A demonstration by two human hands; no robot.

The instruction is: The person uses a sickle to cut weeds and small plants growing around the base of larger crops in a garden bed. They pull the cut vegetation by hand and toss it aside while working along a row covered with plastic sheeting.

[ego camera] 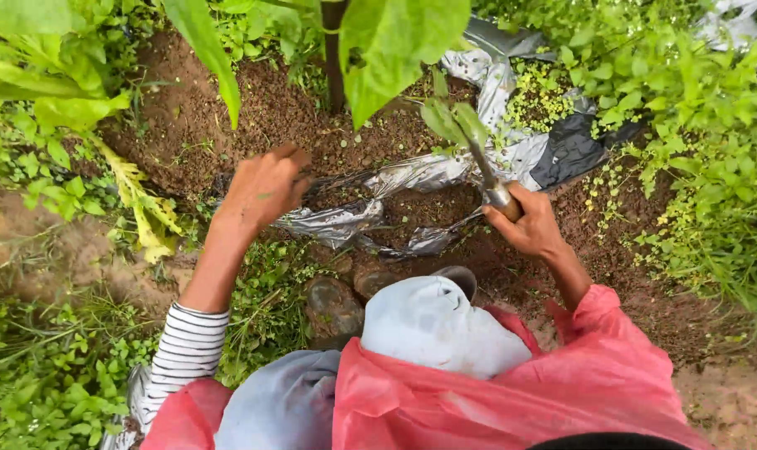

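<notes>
Crumpled silver-black sheet [412, 179] spread over soil [253, 117] below the stem [334, 58]. Left hand [266, 187] curled shut, pinching the sheet's edge, striped forearm stretched forward. Right hand [532, 225] fisted round tool handle [502, 200], blade up among leaves.

A single head-worn camera looks steeply down from above the person's own knees and red raincoat [512, 392] onto a patch of bare soil [253, 117] close below. It faces forward over the silver-black plastic sheet [445, 171] toward a plant stem [334, 58] at the top edge, with leaves hanging close to the lens. No second view is supplied, so no overlap exists.
</notes>
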